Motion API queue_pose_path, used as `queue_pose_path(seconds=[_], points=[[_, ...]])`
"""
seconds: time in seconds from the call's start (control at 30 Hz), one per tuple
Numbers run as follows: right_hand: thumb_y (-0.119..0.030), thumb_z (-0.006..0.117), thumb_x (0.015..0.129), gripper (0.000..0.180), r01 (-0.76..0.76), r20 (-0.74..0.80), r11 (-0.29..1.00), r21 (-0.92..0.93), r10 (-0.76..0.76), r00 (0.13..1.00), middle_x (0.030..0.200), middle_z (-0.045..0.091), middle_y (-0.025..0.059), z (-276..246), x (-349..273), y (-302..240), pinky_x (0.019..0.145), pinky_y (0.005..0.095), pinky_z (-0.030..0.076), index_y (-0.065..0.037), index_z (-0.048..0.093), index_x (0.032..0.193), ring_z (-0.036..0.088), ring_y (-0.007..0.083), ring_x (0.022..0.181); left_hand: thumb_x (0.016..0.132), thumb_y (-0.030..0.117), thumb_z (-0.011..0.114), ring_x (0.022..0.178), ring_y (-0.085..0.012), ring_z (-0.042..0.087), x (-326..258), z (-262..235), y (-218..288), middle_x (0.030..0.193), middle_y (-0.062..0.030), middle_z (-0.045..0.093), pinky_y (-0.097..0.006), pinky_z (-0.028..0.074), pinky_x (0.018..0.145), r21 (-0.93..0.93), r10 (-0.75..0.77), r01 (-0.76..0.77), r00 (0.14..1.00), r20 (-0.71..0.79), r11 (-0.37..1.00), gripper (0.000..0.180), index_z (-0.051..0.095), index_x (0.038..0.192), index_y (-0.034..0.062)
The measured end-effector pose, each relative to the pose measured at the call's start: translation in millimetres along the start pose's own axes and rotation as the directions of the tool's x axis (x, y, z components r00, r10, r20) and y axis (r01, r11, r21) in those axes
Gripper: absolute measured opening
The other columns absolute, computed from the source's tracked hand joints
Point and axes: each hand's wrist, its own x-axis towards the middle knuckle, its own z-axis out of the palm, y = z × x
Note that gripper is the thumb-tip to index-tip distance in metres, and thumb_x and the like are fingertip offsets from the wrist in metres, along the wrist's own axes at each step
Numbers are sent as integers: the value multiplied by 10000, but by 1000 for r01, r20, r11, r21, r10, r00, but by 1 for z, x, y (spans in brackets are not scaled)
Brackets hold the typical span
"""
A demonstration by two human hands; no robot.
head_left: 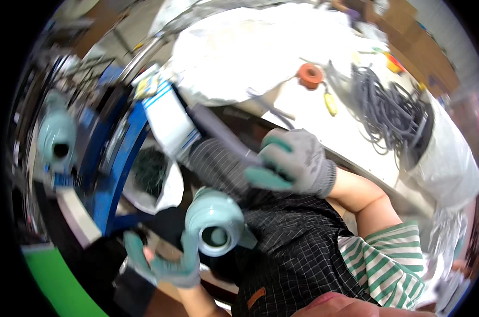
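My left hand (168, 267), in a grey-and-green glove, has its thumb and fingers spread apart. Its fingers are right beside a pale blue-green rounded housing (214, 203) with a round opening, at my lap; whether they touch it I cannot tell. My right hand (295, 164), gloved the same way, is closed around the lower end of a long grey tube (221, 127). From there the tube slants up and left, blurred by motion. Past the left machine parts stands a similar pale blue-green housing (57, 134).
On the white table (350, 140) are an orange spool (309, 76), a yellow-handled tool (330, 104) and coiled grey cords (387, 103). A large white bag (239, 47) lies at its far side. Left are a blue metal frame (120, 164), a blue-and-white box (170, 119) and a bag of dark stringy material (149, 171).
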Motion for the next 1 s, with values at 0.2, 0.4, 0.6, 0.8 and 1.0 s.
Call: queue_pose_path(seconds=[0.2, 0.4, 0.6, 0.8, 1.0], points=[[-462, 849, 746, 450, 442, -216, 786, 432, -386, 897, 988, 689, 78, 61, 74, -64, 627, 392, 509, -105, 710, 983, 682, 263, 758, 807, 187, 837, 931, -380, 676, 41, -13, -52, 1077, -172, 697, -472, 546, 789, 16, 199, -205, 961, 190, 979, 416, 684, 1160, 28], [-611, 954, 610, 997, 158, 188, 690, 706, -397, 898, 1386, 584, 219, 114, 29, -117, 1132, 580, 435, -62, 650, 1386, 579, 431, 1290, 1068, 190, 582, 772, -117, 587, -47, -28, -102, 1018, -71, 643, -274, 526, 692, -442, -734, 589, 587, -341, 677, 252, 625, 1209, -14], [-358, 1001, 599, 787, 156, 107, 540, 827, -424, 899, 1206, 723, 189, 100, 24, -108, 971, 539, 581, -61, 681, 1254, 716, 416, 1137, 1070, 252, 639, 685, -89, 570, -57, -12, -58, 838, -12, 626, -230, 437, 598, -820, -888, 473, 452, -87, 322, 259, 668, 1219, 42], [-398, 1046, 579, 941, -106, 188, 366, 925, -196, 962, 1356, 648, 271, 100, -9, -75, 1004, 498, 592, -13, 635, 1333, 647, 403, 1263, 1086, 296, 514, 557, -75, 467, -44, -13, -16, 700, 11, 531, -239, 363, 512, -921, -895, 352, 336, 292, -168, 232, 554, 1000, 84], [-475, 1038, 594, 1070, -150, 232, 368, 917, -189, 954, 1352, 642, 301, 98, -23, -70, 1036, 538, 554, -39, 560, 1446, 661, 395, 1233, 1101, 428, 510, 528, -87, 413, -35, -14, -6, 659, 24, 475, -253, 335, 496, -905, -891, 250, 217, 399, -344, 329, 556, 994, 120]])
